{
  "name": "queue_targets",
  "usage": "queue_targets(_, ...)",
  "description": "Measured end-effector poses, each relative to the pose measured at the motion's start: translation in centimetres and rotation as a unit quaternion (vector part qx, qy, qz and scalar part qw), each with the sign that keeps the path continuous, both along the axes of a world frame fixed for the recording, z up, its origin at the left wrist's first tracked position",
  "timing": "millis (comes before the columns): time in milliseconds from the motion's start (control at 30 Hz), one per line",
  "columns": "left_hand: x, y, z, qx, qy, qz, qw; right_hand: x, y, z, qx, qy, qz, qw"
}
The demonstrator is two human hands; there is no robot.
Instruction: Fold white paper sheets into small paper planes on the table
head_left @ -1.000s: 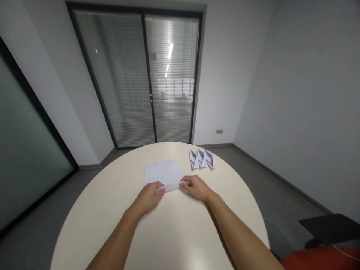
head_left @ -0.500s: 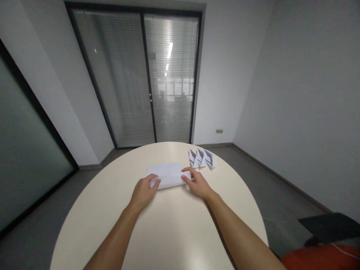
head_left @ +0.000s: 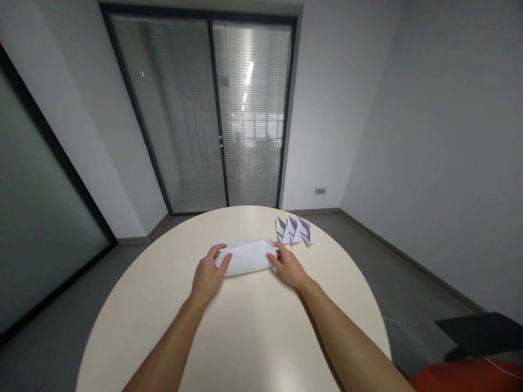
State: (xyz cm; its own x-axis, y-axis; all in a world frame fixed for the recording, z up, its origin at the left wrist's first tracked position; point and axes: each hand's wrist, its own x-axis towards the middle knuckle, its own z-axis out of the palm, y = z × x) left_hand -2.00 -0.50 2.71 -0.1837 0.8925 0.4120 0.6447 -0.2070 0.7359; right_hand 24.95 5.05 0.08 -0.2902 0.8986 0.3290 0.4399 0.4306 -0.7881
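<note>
A white folded sheet of paper [head_left: 249,258] lies crosswise near the far part of the round cream table [head_left: 241,332]. My left hand [head_left: 210,272] grips its left end, thumb on top and fingers at the back edge. At the right end my right hand [head_left: 288,265] holds the paper the same way, its thumb on the surface and fingertips behind. Three small folded paper pieces [head_left: 293,230] stand side by side just beyond my right hand.
Behind the table is a dark-framed glass door [head_left: 200,109] with blinds. At the lower right are a black flat object [head_left: 480,332] and a red surface [head_left: 461,377] with a thin white cable.
Both hands' fingers have moved to the paper's back edge, and its near part now looks wider, with the far part folded or lifted toward me. The view has shifted slightly.
</note>
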Motion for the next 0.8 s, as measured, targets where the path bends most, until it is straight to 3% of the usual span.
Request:
queue_targets(267, -0.52, 0.58, -0.89, 0.016, -0.026, 0.028, 0.999, -0.15, -0.15, 0.26, -0.004, 0.001, -0.018, 1.000)
queue_targets(467, -0.32, 0.60, -0.60, 0.043, -0.040, 0.057, 0.997, -0.40, -0.20, -0.01, -0.039, 0.082, 0.046, 0.995)
queue_targets(667, -0.43, 0.76, -0.83, 0.053, -0.081, 0.064, 0.993, -0.35, 0.00, -0.23, -0.018, 0.072, 0.019, 0.997)
queue_targets(800, -0.36, 0.74, -0.79, 0.068, -0.093, 0.074, 0.991, -0.38, -0.06, -0.42, -0.025, 0.108, 0.056, 0.992)
